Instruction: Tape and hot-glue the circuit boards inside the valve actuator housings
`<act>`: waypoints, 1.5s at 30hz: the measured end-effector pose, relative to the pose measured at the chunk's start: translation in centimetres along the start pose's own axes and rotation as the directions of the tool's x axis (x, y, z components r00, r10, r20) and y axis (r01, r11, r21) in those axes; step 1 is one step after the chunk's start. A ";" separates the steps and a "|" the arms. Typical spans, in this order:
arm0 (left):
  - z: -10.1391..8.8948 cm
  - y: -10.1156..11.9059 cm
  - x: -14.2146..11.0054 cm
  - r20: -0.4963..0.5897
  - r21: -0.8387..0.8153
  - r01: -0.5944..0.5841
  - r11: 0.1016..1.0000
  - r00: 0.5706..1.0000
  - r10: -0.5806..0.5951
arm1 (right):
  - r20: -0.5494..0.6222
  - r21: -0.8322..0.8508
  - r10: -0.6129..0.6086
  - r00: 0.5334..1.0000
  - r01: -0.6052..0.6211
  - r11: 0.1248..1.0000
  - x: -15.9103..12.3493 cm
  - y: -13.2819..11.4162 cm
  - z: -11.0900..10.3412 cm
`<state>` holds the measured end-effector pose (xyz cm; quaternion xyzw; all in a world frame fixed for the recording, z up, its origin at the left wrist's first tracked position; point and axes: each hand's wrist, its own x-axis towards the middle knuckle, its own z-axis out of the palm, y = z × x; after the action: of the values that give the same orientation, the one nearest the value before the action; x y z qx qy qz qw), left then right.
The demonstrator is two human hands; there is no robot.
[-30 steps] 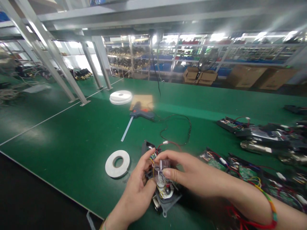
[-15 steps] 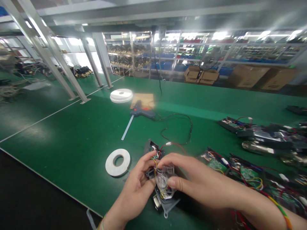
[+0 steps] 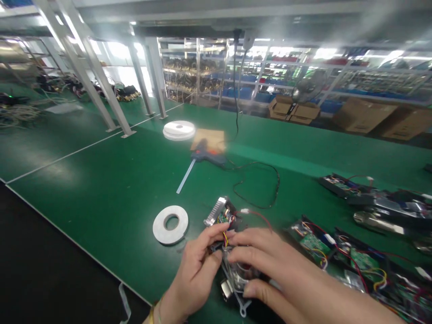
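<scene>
Near the front edge of the bench lies a dark electronic device housing (image 3: 232,211) with a ribbed silver side, a small green board and red and yellow wires. My left hand (image 3: 199,267) grips its left side, thumb and fingers bent around it. From the right, my right hand (image 3: 273,265) curls over a clear plastic part (image 3: 239,274) on the housing, fingers on top and thumb at its lower edge. A grey bracket with a ring end (image 3: 243,309) sticks out below. My fingers hide much of the housing's middle.
A roll of white tape (image 3: 170,225) lies left of my hands. Beyond it are a glue gun (image 3: 209,156) with a glue stick, its black cable (image 3: 278,180) and a white reel (image 3: 178,129). Several similar housings (image 3: 354,256) cover the right side. Metal posts (image 3: 97,76) rise at left.
The housing has turned, so its ribbed silver side now shows. My right hand has shifted over the clear plastic part, its fingers covering more of it. The whole view has swung slightly left.
</scene>
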<state>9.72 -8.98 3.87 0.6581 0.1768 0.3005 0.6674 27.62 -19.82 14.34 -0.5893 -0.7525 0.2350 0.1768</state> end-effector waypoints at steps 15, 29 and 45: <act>1.3 0.0 -1.0 0.019 0.135 -0.097 0.986 0.995 0.095 | -0.030 -0.043 -0.150 0.988 0.149 0.988 -1.3 1.9 1.2; 2.1 -1.5 0.4 -0.030 0.043 -0.258 0.965 0.965 0.260 | -0.172 -0.130 -0.248 0.953 0.228 0.965 -1.7 3.7 2.5; 2.5 -0.7 1.0 -0.115 0.231 -0.134 0.964 0.980 0.164 | -0.112 -0.189 -0.168 0.979 0.144 0.971 -1.3 2.7 1.7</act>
<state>12.15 -10.30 3.54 0.7185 0.2033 0.3714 0.5518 29.17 -20.76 11.45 -0.5555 -0.8019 0.1134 0.1886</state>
